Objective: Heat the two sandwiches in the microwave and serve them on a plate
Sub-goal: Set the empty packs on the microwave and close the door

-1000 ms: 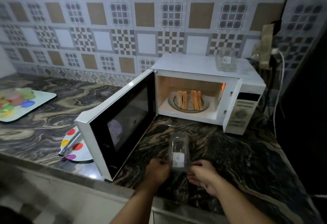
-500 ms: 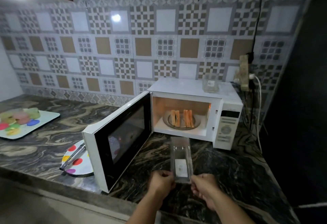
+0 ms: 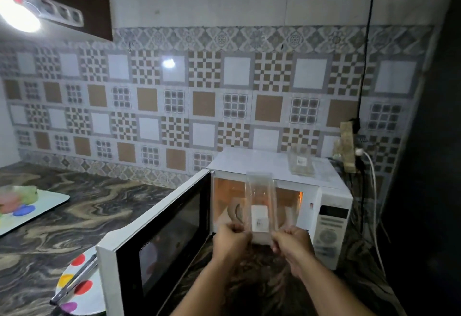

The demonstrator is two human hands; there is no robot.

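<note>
Head camera, looking forward and down over our two bare forearms at a dark marbled counter (image 3: 62, 235) in a dim kitchen. We hold a clear plastic sandwich container (image 3: 261, 205) upright in front of us, near the centre of the view. Our left hand (image 3: 232, 239) pinches its lower left edge between thumb and curled fingers; our right hand (image 3: 291, 243) pinches its lower right edge the same way. A white label shows on the container's lower half.

Directly behind the container, at about twelve o'clock from our hands, stands a white microwave (image 3: 331, 220) with its door (image 3: 159, 235) swung open toward eight o'clock. Its cavity glows orange. The container covers most of the opening, so we cannot tell where the sandwiches lie; only a curved dark edge of a dish (image 3: 235, 212) shows at its left.

On the microwave's top, at one o'clock, sits a second clear container (image 3: 300, 163). At eight o'clock, partly hidden by the door, a white plate (image 3: 82, 288) with coloured dots carries metal tongs (image 3: 74, 282) laid across it. At nine o'clock, far left, a pale tray (image 3: 47, 205) with coloured patches rests on the counter. Patterned tiles (image 3: 174, 106) cover the wall behind.
</note>
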